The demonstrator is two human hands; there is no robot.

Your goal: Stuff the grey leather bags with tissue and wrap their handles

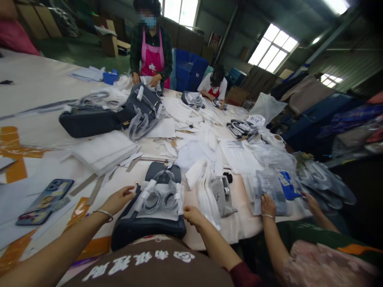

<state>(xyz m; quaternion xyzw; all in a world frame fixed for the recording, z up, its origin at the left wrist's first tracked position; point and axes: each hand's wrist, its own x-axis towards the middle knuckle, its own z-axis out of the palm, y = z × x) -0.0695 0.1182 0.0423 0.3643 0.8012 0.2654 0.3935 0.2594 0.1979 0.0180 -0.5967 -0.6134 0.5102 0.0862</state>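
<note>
A dark navy handbag [149,227] lies flat on the table right before me. Its straps are wrapped in clear plastic [161,201] and white paper, resting over a white sheet. My left hand [121,199], with a bracelet at the wrist, has its fingers pinched at the bag's upper left edge, beside a small metal fitting. On the opposite side, my right hand [194,217] is closed, its fingertips at the bag's right edge. A grey tape dispenser [222,195] and white paper strips [206,195] are just right of the bag.
A phone [44,202] and stacked white sheets [104,151] lie left. More dark bags [89,119] stand farther back. Close on my right, a co-worker's hands [268,205] handle a plastic-wrapped item [269,183]. Two people [152,59] work across the table.
</note>
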